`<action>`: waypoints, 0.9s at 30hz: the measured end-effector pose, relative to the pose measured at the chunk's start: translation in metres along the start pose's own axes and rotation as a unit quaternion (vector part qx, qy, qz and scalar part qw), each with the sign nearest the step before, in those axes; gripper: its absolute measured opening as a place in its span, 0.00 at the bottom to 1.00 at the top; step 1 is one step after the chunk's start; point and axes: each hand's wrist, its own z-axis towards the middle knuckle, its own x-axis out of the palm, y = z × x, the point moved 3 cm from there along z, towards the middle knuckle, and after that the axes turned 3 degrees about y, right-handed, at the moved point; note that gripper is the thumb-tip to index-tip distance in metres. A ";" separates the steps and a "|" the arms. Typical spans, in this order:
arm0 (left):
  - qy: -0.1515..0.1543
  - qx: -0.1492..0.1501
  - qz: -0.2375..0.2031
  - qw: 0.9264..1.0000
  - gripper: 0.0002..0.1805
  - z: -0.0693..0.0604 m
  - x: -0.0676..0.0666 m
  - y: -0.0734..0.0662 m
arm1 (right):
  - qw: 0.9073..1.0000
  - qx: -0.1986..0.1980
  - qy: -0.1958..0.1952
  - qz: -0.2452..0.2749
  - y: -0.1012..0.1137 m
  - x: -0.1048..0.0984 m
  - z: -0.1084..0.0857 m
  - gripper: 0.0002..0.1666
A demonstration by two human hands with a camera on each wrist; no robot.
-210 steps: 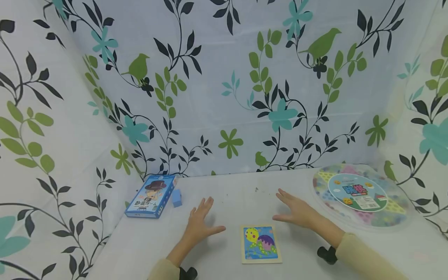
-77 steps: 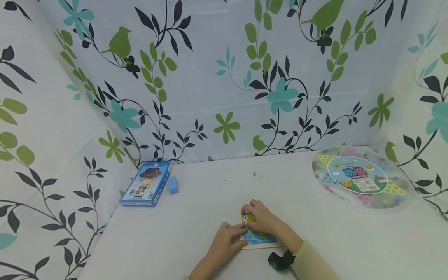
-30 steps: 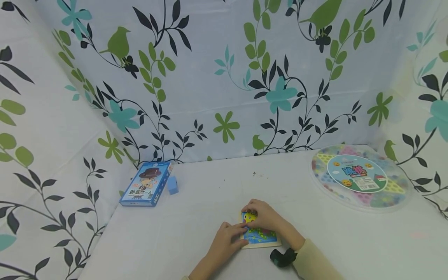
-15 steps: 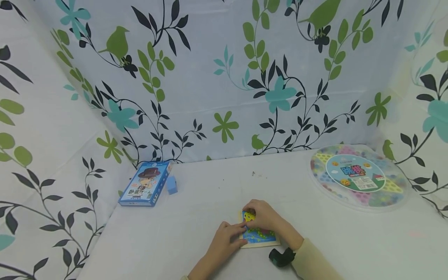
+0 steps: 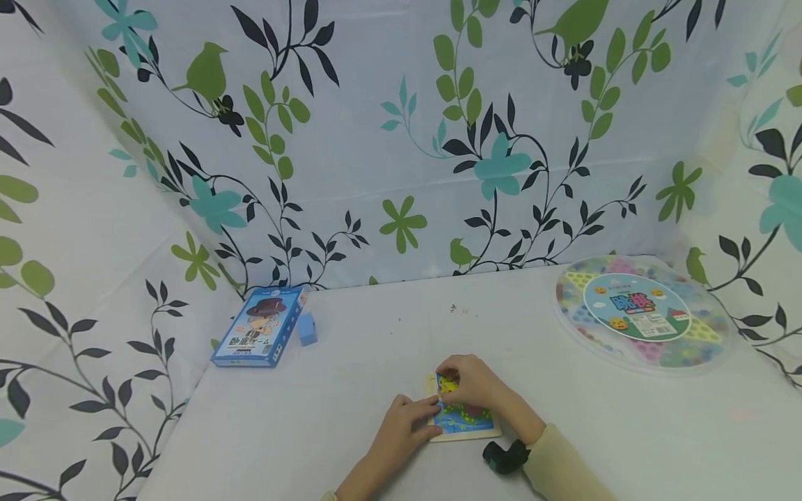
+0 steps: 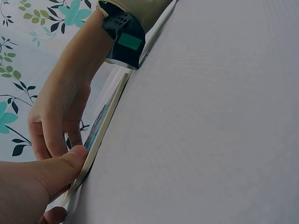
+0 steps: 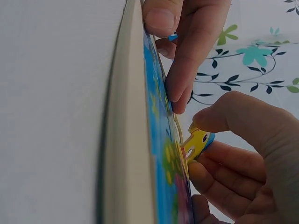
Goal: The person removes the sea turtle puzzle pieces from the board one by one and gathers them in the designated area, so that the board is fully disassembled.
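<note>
A small wooden jigsaw puzzle with a colourful animal picture lies on the white table in the head view. My left hand holds its left side, the thumb near the lower corner and the index finger higher up. My right hand covers the puzzle's upper part. Between its thumb and fingers it pinches a yellow-and-blue puzzle piece with a printed eye, tilted up from the board in the right wrist view. The pale board edge shows side-on in the left wrist view. Some of the picture is hidden under my right hand.
At the back left lies a blue game box beside a small blue block. A round, clear-covered game set rests at the back right. Behind the table hangs a patterned cloth. A black wrist camera sits on my right wrist.
Both hands were apart and open on either side of the puzzle; they have come in onto it. In the last second the right hand has shifted slightly, with the puzzle piece tilted up.
</note>
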 end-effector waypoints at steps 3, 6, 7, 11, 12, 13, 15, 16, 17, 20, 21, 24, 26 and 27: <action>0.007 -0.014 -0.005 1.000 0.21 0.000 0.000 0.000 | 1.000 -0.002 0.008 0.004 -0.001 -0.001 0.000 0.22; 0.009 -0.022 -0.005 1.000 0.22 0.001 0.000 0.001 | 1.000 -0.003 0.019 0.011 -0.001 -0.001 0.000 0.22; 0.009 -0.023 -0.004 1.000 0.22 0.001 0.000 0.001 | 1.000 -0.001 0.023 0.015 -0.001 -0.001 0.000 0.23; 0.004 -0.016 -0.006 1.000 0.21 0.001 -0.001 0.001 | 1.000 -0.003 0.021 0.017 0.000 -0.001 0.001 0.23; 0.003 -0.014 -0.006 1.000 0.21 0.001 -0.001 0.001 | 1.000 -0.004 0.019 0.016 -0.001 0.000 0.002 0.23; 0.001 -0.011 -0.006 1.000 0.21 0.001 -0.001 0.001 | 1.000 -0.006 0.016 0.016 -0.001 0.000 0.002 0.23; -0.001 -0.009 -0.005 1.000 0.21 0.001 -0.002 0.001 | 1.000 -0.010 0.015 0.015 -0.001 0.001 0.003 0.23; -0.001 -0.009 -0.004 1.000 0.21 0.001 -0.002 0.000 | 1.000 -0.009 0.014 0.015 -0.001 0.001 0.003 0.23; -0.001 -0.009 -0.004 1.000 0.21 0.001 -0.002 0.000 | 1.000 -0.007 0.013 0.016 -0.001 0.001 0.003 0.23; 0.003 -0.016 -0.003 1.000 0.21 0.001 -0.003 0.000 | 1.000 0.004 0.007 0.020 -0.002 0.000 0.004 0.23; 0.005 -0.020 -0.004 1.000 0.21 0.001 -0.003 0.000 | 1.000 0.009 0.005 0.024 -0.002 -0.001 0.003 0.23; 0.015 -0.030 -0.011 0.999 0.21 0.001 -0.002 0.001 | 0.999 0.027 -0.002 0.032 -0.004 -0.002 0.001 0.23; 0.019 -0.033 -0.012 0.999 0.21 0.001 -0.001 0.002 | 0.999 0.033 -0.006 0.035 -0.005 -0.004 0.000 0.22; 0.020 -0.033 -0.012 0.999 0.21 0.001 -0.001 0.002 | 0.999 0.035 -0.008 0.036 -0.006 -0.005 -0.001 0.22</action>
